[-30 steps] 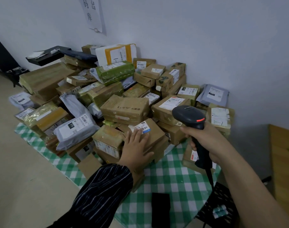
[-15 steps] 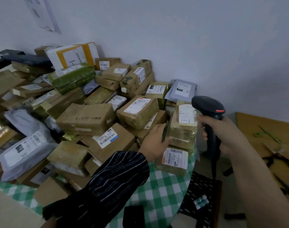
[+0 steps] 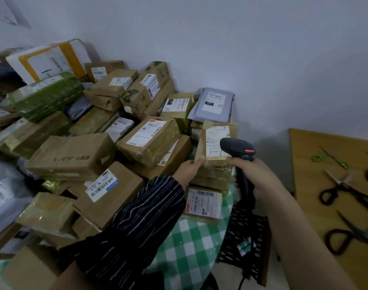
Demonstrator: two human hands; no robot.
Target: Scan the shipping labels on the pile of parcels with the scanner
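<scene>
A pile of brown cardboard parcels (image 3: 74,155) with white shipping labels covers a green checked cloth (image 3: 191,237). My left hand (image 3: 188,169), in a dark striped sleeve, grips the left edge of a tape-wrapped brown parcel (image 3: 215,170) at the pile's right end; its white label (image 3: 215,142) faces up. My right hand (image 3: 256,176) holds a black handheld scanner (image 3: 237,147) by its handle. The scanner head with its red mark sits just right of that label, pointing toward it. Below lies a flat parcel with a barcode label (image 3: 204,203).
A grey mailer bag (image 3: 214,104) leans on the wall behind. A wooden table (image 3: 312,185) at the right carries black scissors (image 3: 346,193), more scissors (image 3: 350,237) and a green tool (image 3: 329,158). A black lattice basket (image 3: 246,241) stands under the scanner cable.
My view has swung right. The left hand has gone from a low front box to the taped parcel at the pile's right end, and the scanner has come in close to its label.
</scene>
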